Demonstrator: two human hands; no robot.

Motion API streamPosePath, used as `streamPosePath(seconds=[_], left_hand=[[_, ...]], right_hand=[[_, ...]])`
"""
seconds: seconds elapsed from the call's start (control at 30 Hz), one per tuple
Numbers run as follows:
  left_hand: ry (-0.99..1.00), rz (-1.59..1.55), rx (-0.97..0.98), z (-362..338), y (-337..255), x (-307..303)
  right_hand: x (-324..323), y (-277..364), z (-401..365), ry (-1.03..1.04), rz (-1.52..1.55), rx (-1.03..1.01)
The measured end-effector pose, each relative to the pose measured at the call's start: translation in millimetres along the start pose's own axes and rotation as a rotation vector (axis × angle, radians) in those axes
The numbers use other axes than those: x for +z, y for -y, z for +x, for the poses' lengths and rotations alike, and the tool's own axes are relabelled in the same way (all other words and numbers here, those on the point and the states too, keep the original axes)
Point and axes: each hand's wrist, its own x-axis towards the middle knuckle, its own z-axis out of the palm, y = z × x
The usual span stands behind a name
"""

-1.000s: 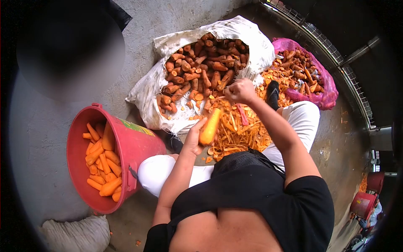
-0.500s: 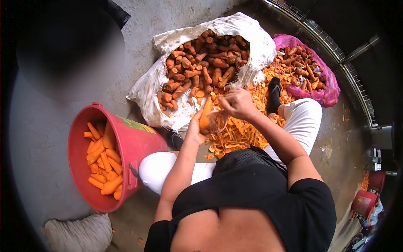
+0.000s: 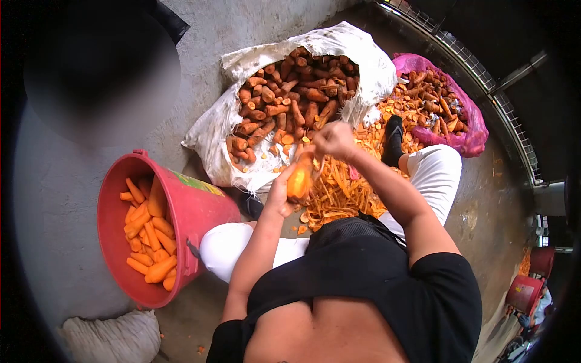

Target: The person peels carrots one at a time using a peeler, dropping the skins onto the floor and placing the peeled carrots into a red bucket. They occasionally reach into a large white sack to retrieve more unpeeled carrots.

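Note:
My left hand is wrapped round a peeled-looking orange carrot, its thick end towards me. At the carrot's far end, my right hand is closed in a fist; what it grips is hidden by the fingers and blur. Thin strips hang between the two hands. Below them lies a heap of orange carrot peelings on the floor. Just beyond my hands, an open white sack holds many unpeeled, brownish carrots.
A red bucket with smooth orange carrots stands at my left. A pink mesh bag of carrot scraps lies at the upper right. A pale stuffed sack is at lower left. More red buckets stand far right.
My right hand has shifted slightly left and up, towards the carrot's far end. The carrot has turned in my left hand, showing a brighter orange side.

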Motion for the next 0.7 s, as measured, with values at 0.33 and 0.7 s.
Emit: streamPosePath(seconds=[0.33, 0.7], left_hand=[[0.047, -0.068, -0.106, 8.7, -5.4, -4.5], [-0.058, -0.071, -0.090, 14.9, 9.6, -6.9]], right_hand=[[-45.3, -45.2, -7.1, 0.077, -0.418, 0.428], [-10.9, 41.5, -24.7, -0.068, -0.091, -0.398]])
